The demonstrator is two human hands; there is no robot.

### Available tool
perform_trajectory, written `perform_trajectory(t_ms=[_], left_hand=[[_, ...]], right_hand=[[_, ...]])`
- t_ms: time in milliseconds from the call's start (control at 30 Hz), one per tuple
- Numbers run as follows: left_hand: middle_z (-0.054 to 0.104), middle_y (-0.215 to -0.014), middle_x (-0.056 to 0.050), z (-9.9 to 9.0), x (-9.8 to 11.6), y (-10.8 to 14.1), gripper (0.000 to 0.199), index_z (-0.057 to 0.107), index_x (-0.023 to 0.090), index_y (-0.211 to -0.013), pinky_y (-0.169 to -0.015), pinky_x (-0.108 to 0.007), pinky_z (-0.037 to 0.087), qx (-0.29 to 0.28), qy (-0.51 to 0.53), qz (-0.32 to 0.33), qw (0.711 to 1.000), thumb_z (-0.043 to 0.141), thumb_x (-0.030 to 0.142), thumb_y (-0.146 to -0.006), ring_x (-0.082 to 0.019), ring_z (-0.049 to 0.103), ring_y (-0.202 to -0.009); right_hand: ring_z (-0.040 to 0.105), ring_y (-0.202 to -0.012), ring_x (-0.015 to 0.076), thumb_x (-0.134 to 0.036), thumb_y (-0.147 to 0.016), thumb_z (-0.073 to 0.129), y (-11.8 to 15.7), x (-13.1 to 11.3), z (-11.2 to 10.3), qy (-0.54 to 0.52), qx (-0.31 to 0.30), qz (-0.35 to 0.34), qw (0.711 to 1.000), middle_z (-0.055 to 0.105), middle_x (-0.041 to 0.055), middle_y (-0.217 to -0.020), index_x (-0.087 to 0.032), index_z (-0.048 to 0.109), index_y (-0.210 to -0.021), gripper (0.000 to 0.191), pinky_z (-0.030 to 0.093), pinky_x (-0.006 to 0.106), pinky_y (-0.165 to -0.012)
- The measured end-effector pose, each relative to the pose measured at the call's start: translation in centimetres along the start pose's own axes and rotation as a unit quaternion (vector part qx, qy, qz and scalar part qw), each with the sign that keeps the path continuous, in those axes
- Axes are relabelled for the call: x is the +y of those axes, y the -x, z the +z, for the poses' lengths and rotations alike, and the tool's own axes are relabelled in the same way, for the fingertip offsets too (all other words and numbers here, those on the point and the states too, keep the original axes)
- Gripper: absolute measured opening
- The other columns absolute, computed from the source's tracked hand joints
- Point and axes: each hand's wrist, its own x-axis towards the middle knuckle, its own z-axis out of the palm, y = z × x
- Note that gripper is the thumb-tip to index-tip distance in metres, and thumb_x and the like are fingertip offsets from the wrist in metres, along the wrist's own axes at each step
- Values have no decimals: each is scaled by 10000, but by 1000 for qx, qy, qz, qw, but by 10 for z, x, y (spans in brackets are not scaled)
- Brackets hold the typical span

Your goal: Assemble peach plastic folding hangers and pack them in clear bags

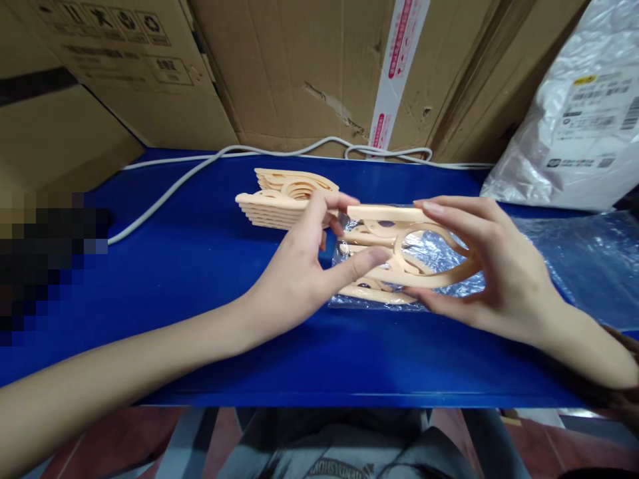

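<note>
My left hand (304, 266) grips the left part of a peach plastic folding hanger (399, 266), its thumb across the front and its fingers behind. My right hand (504, 266) is closed round the hanger's right end, with fingertips along the top edge and the thumb below. Several more peach hanger pieces (369, 293) lie beneath it, on or in a clear plastic bag (344, 303); I cannot tell which. Beyond my left hand, a stack of similar peach hangers (269, 206) rests on the blue table (200, 279), partly covered by my fingers.
Cardboard boxes (299, 66) stand along the back, with a white cable (170, 206) running before them. A white wrapped parcel (574, 146) leans at the back right, near clear plastic film (589, 266). The table's front edge (299, 399) is close to me.
</note>
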Motion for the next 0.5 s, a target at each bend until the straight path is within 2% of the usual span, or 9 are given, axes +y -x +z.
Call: perform_trajectory(t_ms=[67,133,200,267,333,400,467,500], left_hand=[[750,-1010,-27,-1,6,-2,268,713,215,-1061,-702,-291,543,-72,76,-63,992,673,449,-936,-165,657,-814],[768,-881,11,-2,12,-5,168,756,212,-887,-672,-267,521,-139,143,-93,976,687,362,-919,-146,660,-748],[771,-815,31,-1,17,-7,174,747,203,-769,-687,-251,520,-161,184,-108,964,685,283,-909,-137,672,-739],[761,-764,38,0,19,-7,215,713,193,-690,-688,-243,520,-154,198,-120,960,687,243,-898,-134,672,-724],[753,-748,37,2,17,-6,224,701,188,-681,-686,-244,519,-148,197,-121,962,689,241,-898,-136,672,-719],[766,-809,29,2,13,-4,183,731,191,-755,-730,-252,524,-151,180,-97,967,684,260,-918,-147,686,-777],[783,-1005,10,0,7,-3,108,764,205,-947,-843,-269,524,-156,137,-42,977,708,295,-926,-163,692,-924],[768,-1126,-2,-3,3,-4,192,751,213,-1075,-900,-279,512,-157,106,-9,982,736,319,-915,-171,677,-1002]], right_hand=[[599,-1294,387,-418,-892,747,0,-2,2,-10,17,-6,1000,553,79,-1489,-478,241,-1651,914,547,585,-1022],[599,-1297,382,-441,-904,733,0,-5,4,-8,15,-19,1000,561,78,-1485,-482,221,-1656,911,543,576,-1020],[600,-1298,372,-453,-928,705,-2,-8,6,9,2,-31,999,564,83,-1489,-481,184,-1663,901,541,569,-1009],[603,-1291,369,-454,-945,679,-4,-10,8,27,-9,-40,999,568,96,-1488,-461,167,-1667,886,540,574,-995],[608,-1279,377,-447,-945,672,-6,-12,10,35,-12,-45,998,574,112,-1482,-423,178,-1669,877,537,586,-984],[616,-1259,388,-440,-925,687,-7,-11,9,35,-10,-47,998,587,119,-1466,-396,205,-1662,882,539,596,-977],[614,-1259,391,-428,-904,699,-6,-5,2,30,-10,-32,999,593,107,-1460,-411,233,-1650,880,535,609,-998],[609,-1270,391,-432,-894,706,-5,0,-4,21,-15,-19,999,588,97,-1467,-427,246,-1643,879,526,619,-1026]])
